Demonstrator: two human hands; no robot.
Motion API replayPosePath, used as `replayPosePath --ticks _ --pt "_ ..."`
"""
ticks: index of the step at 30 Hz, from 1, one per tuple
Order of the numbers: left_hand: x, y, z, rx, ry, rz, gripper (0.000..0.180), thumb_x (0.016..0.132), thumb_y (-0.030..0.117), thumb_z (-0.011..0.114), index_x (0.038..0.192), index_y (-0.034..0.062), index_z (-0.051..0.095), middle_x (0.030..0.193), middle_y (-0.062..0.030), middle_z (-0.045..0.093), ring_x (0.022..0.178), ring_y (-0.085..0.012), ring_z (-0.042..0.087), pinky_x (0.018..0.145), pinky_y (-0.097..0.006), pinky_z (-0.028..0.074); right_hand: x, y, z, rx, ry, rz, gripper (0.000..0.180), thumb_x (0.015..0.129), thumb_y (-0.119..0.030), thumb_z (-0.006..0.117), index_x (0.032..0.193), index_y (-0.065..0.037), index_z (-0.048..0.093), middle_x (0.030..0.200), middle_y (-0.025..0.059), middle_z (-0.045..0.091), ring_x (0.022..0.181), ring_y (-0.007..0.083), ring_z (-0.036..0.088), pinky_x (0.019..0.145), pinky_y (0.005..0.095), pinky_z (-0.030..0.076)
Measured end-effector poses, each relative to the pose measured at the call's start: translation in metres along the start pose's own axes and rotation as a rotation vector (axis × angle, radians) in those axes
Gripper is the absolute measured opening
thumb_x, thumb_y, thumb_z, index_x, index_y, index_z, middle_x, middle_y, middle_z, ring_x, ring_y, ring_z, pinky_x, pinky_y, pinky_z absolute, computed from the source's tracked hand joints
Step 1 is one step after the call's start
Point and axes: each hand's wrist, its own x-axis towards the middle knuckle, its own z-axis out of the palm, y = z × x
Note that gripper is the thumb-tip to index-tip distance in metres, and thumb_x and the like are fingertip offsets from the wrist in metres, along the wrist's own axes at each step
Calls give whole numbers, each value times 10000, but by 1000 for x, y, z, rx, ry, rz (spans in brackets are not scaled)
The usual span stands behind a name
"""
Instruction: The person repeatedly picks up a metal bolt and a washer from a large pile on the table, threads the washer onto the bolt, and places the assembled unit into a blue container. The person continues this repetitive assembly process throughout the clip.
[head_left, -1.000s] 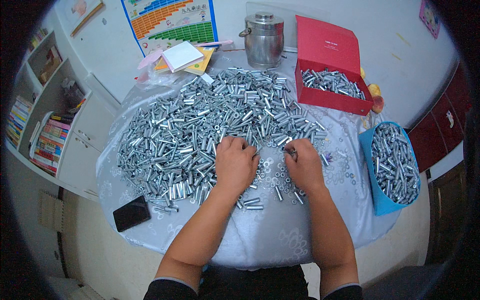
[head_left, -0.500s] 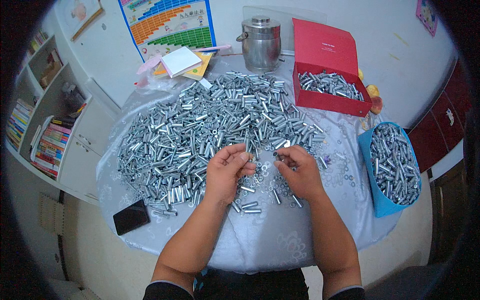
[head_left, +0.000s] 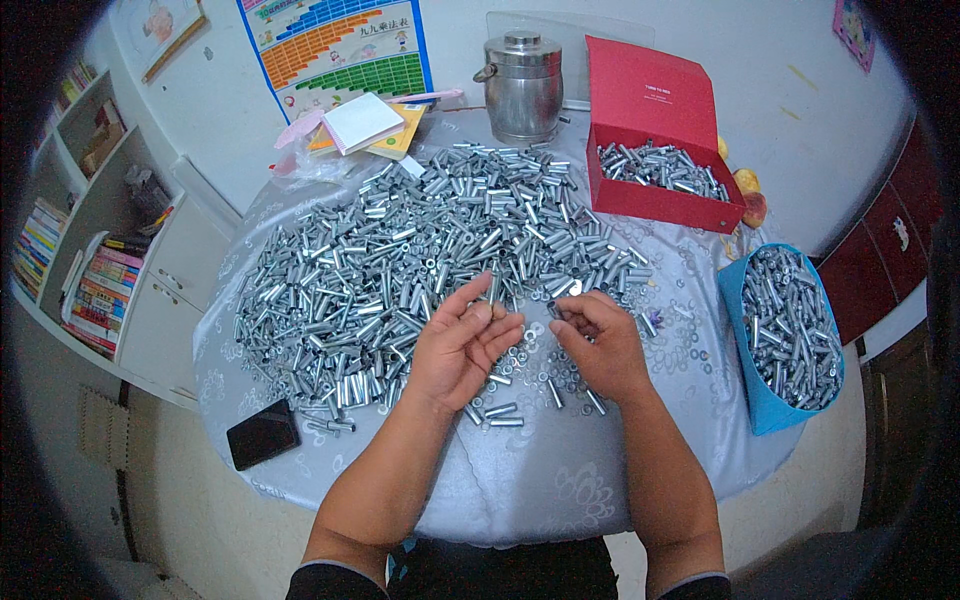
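Observation:
My left hand (head_left: 462,345) is over the near edge of a large heap of silver metal sleeves (head_left: 370,270), palm turned partly up. Its thumb and forefinger come close together around something small that I cannot make out against the heap, while the other fingers fan out. Just to its right, my right hand (head_left: 603,345) faces it with curled fingers. Thumb and forefinger pinch a small dark metal piece (head_left: 555,310). Between and below the hands lie loose washers (head_left: 520,350) and a few separate sleeves (head_left: 500,410).
A red lidded box (head_left: 665,205) and a blue bin (head_left: 750,390), both filled with metal parts, stand at the right. A steel pot (head_left: 522,90) stands at the back beside notebooks (head_left: 365,123). A black phone (head_left: 263,435) lies near the left edge of the patterned tablecloth (head_left: 580,480).
My left hand has turned its palm more upward and spread its fingers wider. My right hand has shifted very slightly and keeps its pinch.

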Motion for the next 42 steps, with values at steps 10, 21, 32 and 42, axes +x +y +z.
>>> replayPosePath --ticks 10,21,32,42 --pt "1 -6 4 154 54 70 163 908 42 569 1062 -1 601 1038 -120 639 969 -233 633 904 -365 519 0 2 2 32 -6 -49 235 784 -45 700 1011 -11 649 901 107 616 778 192 637 700 287 523" --pt "-1 -14 8 383 136 184 144 867 23 647 1004 -7 615 944 -79 660 794 -134 629 741 -267 540 -4 -5 5 -19 -40 -127 259 784 -35 684 1039 -34 643 899 115 611 758 213 638 687 310 525" --pt "-1 -15 8 390 181 186 224 879 27 611 1097 -14 579 944 -141 677 750 -184 669 694 -289 572 0 -2 13 612 39 203 172 908 -47 571 1055 20 512 906 129 681 826 161 659 743 276 526" --pt "-2 -15 14 370 206 151 189 893 53 605 1060 -35 595 934 -145 675 795 -205 686 709 -292 585 0 2 14 627 21 226 146 918 -46 563 1032 30 514 899 158 671 852 191 672 745 283 541"
